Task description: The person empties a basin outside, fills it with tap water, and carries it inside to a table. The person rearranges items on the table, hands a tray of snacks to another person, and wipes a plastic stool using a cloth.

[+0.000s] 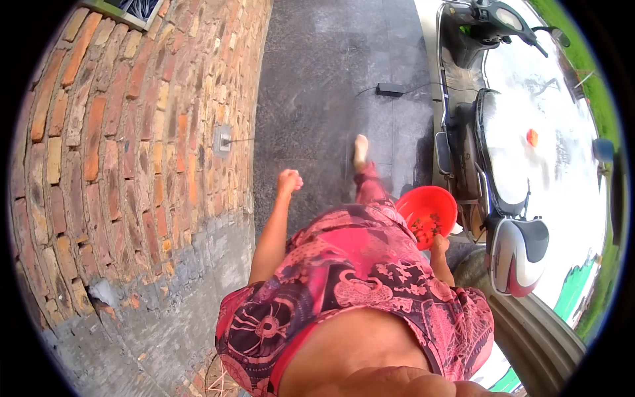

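A red plastic basin (pixel 424 199) is at my right side, with small reddish and dark bits lying in its bottom. My right hand (pixel 440 245) grips the basin's near rim, its fingers partly hidden by the wall of the basin. On the other side, my left hand (pixel 290 180) is closed in a fist in front of the brick wall, with nothing visible in it. One foot (pixel 360 151) shows ahead of me on the dark floor.
An electric scooter (pixel 486 132) stands close on the right. A black charger box (pixel 390 89) lies on the tiled floor (pixel 311 86) with its cable stretching both ways. A wall socket (pixel 223 141) with a cord is set in the brick wall (pixel 132 132). A post (pixel 536 331) rises at lower right.
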A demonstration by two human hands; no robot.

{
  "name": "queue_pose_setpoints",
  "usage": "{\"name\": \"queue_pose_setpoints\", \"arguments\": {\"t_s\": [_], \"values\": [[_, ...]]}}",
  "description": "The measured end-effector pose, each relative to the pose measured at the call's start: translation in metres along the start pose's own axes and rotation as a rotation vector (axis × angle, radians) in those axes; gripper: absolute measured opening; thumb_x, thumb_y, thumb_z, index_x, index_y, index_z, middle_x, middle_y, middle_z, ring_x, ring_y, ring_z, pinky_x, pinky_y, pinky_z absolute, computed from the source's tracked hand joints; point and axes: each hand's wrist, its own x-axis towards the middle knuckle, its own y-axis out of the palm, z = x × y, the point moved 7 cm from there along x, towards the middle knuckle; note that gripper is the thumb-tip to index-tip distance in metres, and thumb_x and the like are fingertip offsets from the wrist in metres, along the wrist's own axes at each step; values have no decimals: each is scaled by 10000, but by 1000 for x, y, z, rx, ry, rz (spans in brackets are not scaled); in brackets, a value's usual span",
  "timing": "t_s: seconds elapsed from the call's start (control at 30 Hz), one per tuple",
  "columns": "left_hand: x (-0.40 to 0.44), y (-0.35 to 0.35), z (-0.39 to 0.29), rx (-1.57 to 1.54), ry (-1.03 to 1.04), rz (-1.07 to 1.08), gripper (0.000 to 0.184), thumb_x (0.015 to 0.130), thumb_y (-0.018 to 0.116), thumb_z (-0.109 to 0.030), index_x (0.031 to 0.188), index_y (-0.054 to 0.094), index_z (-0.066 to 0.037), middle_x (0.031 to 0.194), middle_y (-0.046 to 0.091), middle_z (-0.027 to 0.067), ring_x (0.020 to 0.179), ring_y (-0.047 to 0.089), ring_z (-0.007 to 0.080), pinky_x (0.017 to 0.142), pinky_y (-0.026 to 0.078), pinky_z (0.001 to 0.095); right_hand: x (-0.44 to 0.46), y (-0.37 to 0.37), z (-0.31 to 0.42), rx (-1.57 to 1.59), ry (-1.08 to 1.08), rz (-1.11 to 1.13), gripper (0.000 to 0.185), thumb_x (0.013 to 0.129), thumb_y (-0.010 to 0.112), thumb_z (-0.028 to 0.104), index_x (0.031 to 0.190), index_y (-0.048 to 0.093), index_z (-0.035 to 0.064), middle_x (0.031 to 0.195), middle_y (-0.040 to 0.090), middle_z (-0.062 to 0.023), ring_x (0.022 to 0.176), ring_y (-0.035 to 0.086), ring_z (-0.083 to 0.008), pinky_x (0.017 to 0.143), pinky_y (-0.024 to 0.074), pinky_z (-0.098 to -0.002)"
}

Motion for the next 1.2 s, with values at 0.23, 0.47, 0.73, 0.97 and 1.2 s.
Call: {"name": "queue_pose_setpoints", "arguments": {"t_s": [0.23, 0.47, 0.73, 0.97, 1.2], "values": [[61, 12, -27, 58, -357, -68, 186, 840, 504, -172, 921, 535, -8, 718, 608, 111, 563, 605, 176, 452, 493, 271, 85, -99, 250, 193, -28, -227, 334, 666, 499, 205, 890, 609, -18, 827, 616, -228, 869, 594, -360, 745, 473, -396], [131, 8, -152, -149, -131, -239, 164, 827, 512, -149, 926, 526, -19, 705, 606, 99, 535, 592, 166, 441, 483, 260, 111, -173, 497, 573, -470, -149, 372, 641, 537, 236, 888, 589, -38, 872, 600, -250, 846, 584, -383, 753, 453, -399], [271, 57, -317, -276, -36, -214, 174, 831, 512, -153, 934, 540, -16, 718, 607, 98, 566, 599, 166, 466, 486, 261, 103, -183, 673, 1230, -235, 294, 205, 693, 560, 81, 879, 572, -4, 728, 571, -61, 571, 562, -162, 455, 466, -279], [434, 96, -466, -299, -109, -153, 193, 827, 506, -155, 945, 548, -8, 738, 614, 103, 577, 606, 172, 479, 495, 263, 148, -232, 850, 1303, -237, 238, 208, 683, 560, 54, 874, 578, -27, 754, 573, -66, 576, 556, -162, 438, 464, -294], [530, 149, -661, -172, -31, 69, 226, 824, 540, -198, 960, 544, -18, 741, 607, 78, 600, 592, 135, 521, 489, 236, 166, -312, 1006, 1338, -223, 276, 346, 676, 529, 62, 1010, 535, -27, 844, 575, -90, 654, 598, -207, 481, 537, -329]]}}
